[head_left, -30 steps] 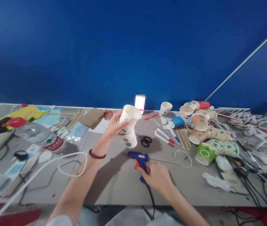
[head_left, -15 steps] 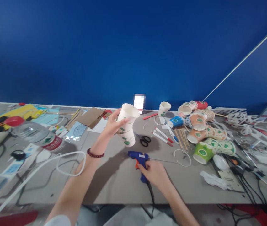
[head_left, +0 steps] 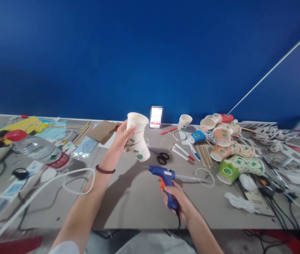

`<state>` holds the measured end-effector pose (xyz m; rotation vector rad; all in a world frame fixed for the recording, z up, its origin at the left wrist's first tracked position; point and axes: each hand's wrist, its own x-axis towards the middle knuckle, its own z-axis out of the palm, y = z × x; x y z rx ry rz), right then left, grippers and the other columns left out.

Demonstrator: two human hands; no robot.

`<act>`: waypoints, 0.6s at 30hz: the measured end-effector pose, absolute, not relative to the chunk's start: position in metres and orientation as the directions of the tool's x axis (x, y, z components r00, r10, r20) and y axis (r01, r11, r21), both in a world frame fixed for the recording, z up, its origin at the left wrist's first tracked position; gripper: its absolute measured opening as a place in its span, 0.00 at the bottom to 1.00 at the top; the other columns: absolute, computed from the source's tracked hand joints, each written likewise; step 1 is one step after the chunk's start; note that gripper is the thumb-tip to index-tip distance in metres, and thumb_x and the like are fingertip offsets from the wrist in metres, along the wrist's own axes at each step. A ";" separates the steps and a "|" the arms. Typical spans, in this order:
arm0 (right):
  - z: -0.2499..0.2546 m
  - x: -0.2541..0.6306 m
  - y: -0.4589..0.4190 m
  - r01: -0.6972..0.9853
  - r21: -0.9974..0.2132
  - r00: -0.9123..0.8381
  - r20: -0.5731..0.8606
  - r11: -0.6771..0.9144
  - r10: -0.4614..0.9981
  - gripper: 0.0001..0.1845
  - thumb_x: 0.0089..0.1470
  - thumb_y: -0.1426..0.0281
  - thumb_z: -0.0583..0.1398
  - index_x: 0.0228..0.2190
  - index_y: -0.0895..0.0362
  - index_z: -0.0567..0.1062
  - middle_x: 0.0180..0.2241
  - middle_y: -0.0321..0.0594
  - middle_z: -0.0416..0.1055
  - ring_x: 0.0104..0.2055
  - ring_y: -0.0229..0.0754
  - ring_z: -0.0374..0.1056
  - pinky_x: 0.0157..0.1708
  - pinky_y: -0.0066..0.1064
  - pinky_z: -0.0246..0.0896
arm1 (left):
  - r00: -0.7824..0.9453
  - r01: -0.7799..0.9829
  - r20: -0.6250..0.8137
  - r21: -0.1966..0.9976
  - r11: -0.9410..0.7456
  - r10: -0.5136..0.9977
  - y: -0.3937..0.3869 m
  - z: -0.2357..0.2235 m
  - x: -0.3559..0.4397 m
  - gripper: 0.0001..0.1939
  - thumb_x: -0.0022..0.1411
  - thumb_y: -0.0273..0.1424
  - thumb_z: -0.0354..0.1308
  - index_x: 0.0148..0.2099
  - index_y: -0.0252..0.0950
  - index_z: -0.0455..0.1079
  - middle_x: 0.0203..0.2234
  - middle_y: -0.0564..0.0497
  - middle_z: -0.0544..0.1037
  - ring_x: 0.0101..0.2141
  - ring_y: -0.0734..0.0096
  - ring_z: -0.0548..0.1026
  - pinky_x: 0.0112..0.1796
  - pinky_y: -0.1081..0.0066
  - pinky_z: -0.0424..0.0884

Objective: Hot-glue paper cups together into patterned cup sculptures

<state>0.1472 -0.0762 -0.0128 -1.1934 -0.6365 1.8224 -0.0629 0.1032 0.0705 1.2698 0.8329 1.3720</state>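
My left hand (head_left: 123, 135) is closed around a column of white paper cups (head_left: 138, 135) printed with green leaves, held above the desk with the open mouth up and the lower end tilted to the right. In my right hand (head_left: 177, 197) is a blue hot glue gun (head_left: 165, 180) with an orange trigger, gripped by its handle. The nozzle points left, below the cups and apart from them. A clear glue stick (head_left: 188, 178) runs out of the gun's back. Black-handled scissors (head_left: 162, 157) lie just beyond the gun.
Stacked coloured paper cups (head_left: 227, 171) lie at the right, near wooden sticks (head_left: 205, 155) and markers (head_left: 183, 154). One white cup (head_left: 184, 122) stands by the blue wall, near a lit phone (head_left: 155, 116). At left are a plastic bottle (head_left: 40, 150), cardboard (head_left: 102, 131) and a white cable (head_left: 46, 190).
My right hand has wrapped around the glue gun's handle and moved it right and nearer. My left hand has shifted the cups slightly left and up, tilting their lower end rightward.
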 end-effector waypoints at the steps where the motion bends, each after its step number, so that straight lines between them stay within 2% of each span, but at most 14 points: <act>1: -0.012 0.148 -0.077 -0.408 -0.758 -0.207 -0.466 -0.509 0.860 0.19 0.42 0.58 0.66 0.30 0.55 0.66 0.18 0.26 0.62 0.13 0.28 0.51 0.10 0.22 0.40 | 0.108 -0.229 0.237 0.951 -0.207 0.966 0.102 0.072 -0.062 0.32 0.48 0.48 0.68 0.50 0.34 0.72 0.39 0.43 0.80 0.37 0.59 0.78 0.37 0.64 0.72; 4: -0.011 0.149 -0.078 -0.434 -0.752 -0.195 -0.459 -0.496 0.867 0.19 0.40 0.62 0.67 0.28 0.54 0.63 0.18 0.27 0.63 0.15 0.30 0.56 0.13 0.22 0.46 | 0.121 -0.222 0.207 0.959 -0.177 0.971 0.096 0.077 -0.061 0.32 0.49 0.49 0.66 0.51 0.34 0.72 0.36 0.44 0.80 0.34 0.60 0.78 0.34 0.65 0.72; 9: -0.009 0.154 -0.065 -0.339 -0.832 -0.128 -0.421 -0.439 0.898 0.19 0.37 0.63 0.67 0.29 0.55 0.65 0.16 0.29 0.66 0.16 0.32 0.58 0.17 0.24 0.49 | 0.163 -0.246 0.155 0.963 -0.112 0.974 0.094 0.073 -0.057 0.31 0.53 0.48 0.65 0.53 0.34 0.71 0.33 0.45 0.80 0.32 0.61 0.78 0.31 0.68 0.72; 14: 0.010 0.162 -0.043 -0.245 -0.937 -0.159 -0.212 -0.247 0.964 0.14 0.43 0.64 0.64 0.32 0.57 0.69 0.16 0.29 0.64 0.17 0.33 0.57 0.19 0.26 0.48 | 0.217 -0.316 0.158 0.945 -0.084 0.963 0.103 0.059 -0.056 0.32 0.53 0.48 0.64 0.54 0.33 0.70 0.32 0.45 0.80 0.30 0.62 0.79 0.33 0.66 0.73; 18: 0.028 0.170 -0.024 -0.180 -0.981 -0.186 -0.034 -0.068 0.982 0.17 0.47 0.65 0.62 0.40 0.58 0.73 0.18 0.29 0.63 0.18 0.33 0.55 0.20 0.27 0.49 | 0.245 -0.351 0.147 0.935 -0.054 0.958 0.107 0.053 -0.055 0.32 0.51 0.48 0.65 0.52 0.33 0.70 0.30 0.46 0.81 0.31 0.61 0.79 0.33 0.65 0.74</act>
